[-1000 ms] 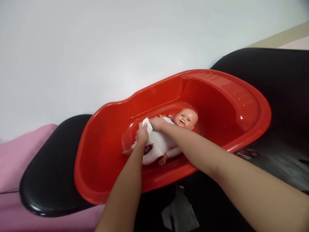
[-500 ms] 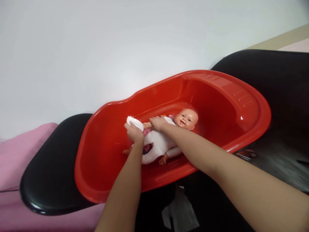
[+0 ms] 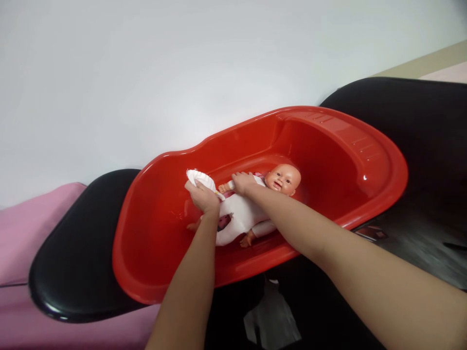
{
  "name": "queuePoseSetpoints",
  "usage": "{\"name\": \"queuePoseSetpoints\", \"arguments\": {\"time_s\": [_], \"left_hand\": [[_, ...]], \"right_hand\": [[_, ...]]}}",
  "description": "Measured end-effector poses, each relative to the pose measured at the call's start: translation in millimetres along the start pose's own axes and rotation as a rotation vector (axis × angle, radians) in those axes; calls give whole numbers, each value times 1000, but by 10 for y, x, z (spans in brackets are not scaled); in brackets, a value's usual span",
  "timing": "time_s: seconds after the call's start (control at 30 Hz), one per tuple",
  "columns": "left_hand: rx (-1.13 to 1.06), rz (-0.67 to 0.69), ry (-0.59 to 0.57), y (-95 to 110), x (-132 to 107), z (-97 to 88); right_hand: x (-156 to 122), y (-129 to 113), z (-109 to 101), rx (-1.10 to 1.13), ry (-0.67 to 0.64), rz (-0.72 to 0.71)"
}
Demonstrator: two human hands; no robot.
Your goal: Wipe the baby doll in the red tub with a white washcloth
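A baby doll [image 3: 280, 181] in white clothing [image 3: 239, 211] lies on its back inside a red baby bathtub [image 3: 146, 243], its head toward the right. My left hand [image 3: 204, 196] is closed on a piece of white ribbed fabric [image 3: 202, 180] above the doll's lower body. Whether that fabric joins the doll's clothing I cannot tell. My right hand [image 3: 243, 182] wraps around the doll's sleeved arm, and the doll's small hand [image 3: 224, 187] pokes out toward the fabric. Dark pink cloth [image 3: 224, 222] shows through a gap in the white clothing.
The tub stands on a black padded surface [image 3: 69, 267], which shows at both ends. A white wall [image 3: 146, 73] runs behind it. Pink fabric [image 3: 36, 228] covers something at the left. Below the tub's near side is a dark area with a greyish reflection [image 3: 273, 316].
My left hand has lifted the white fabric slightly up and left, so more of it shows. My right hand has slid a little to the right along the doll's arm.
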State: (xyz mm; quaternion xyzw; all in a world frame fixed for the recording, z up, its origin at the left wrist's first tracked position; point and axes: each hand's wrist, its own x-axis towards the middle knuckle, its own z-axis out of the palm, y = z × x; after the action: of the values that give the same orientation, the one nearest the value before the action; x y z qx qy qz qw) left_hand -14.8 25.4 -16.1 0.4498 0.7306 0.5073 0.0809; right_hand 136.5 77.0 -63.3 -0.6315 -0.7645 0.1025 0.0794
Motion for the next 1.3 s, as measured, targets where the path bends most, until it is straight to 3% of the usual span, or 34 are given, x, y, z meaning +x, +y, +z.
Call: {"name": "queuePoseSetpoints", "arguments": {"time_s": [0.93, 1.1, 1.2, 1.3], "left_hand": [[98, 149, -85, -26, -81, 67], [146, 182, -99, -43, -80, 22], [162, 225, -113, -31, -103, -19], [138, 234, -117, 19, -140, -55]], "right_hand": [[-120, -122, -239, 9, -161, 65], [-381, -117, -534, 52, -168, 60], [-628, -10, -852, 76, -175, 53], [-1074, 167, -1241, 166, -83, -77]]}}
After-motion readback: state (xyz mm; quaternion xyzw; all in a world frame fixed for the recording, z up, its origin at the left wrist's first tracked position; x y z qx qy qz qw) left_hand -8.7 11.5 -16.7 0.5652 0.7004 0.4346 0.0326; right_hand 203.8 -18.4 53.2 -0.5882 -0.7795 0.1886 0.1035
